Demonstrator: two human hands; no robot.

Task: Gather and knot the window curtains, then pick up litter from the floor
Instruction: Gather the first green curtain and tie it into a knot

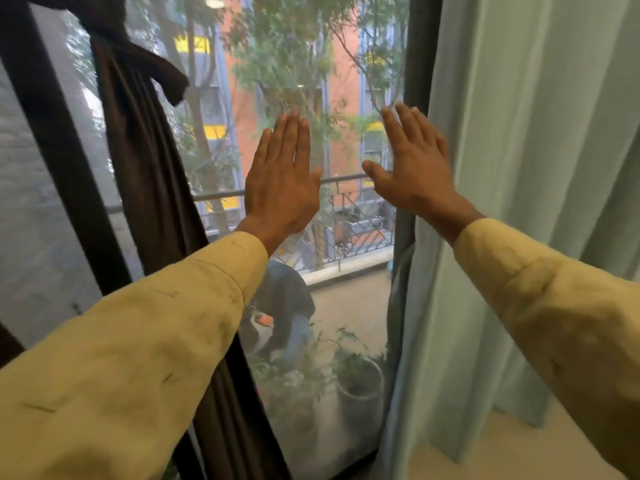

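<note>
A dark brown curtain (149, 161) hangs at the left of the window, gathered and tied in a knot near the top left corner. A pale green curtain (526, 188) hangs loose in long folds on the right. My left hand (282, 181) is raised flat in front of the window glass, fingers straight and together, holding nothing. My right hand (412, 164) is raised the same way, fingers straight, just left of the green curtain's edge and not touching it. Both arms are in yellow sleeves.
The window glass (311, 81) has dark frame bars at the left (59, 140) and right (412, 64). Outside are a balcony railing, potted plants (356, 379) and a crouching person. Pale floor (512, 452) shows at the lower right.
</note>
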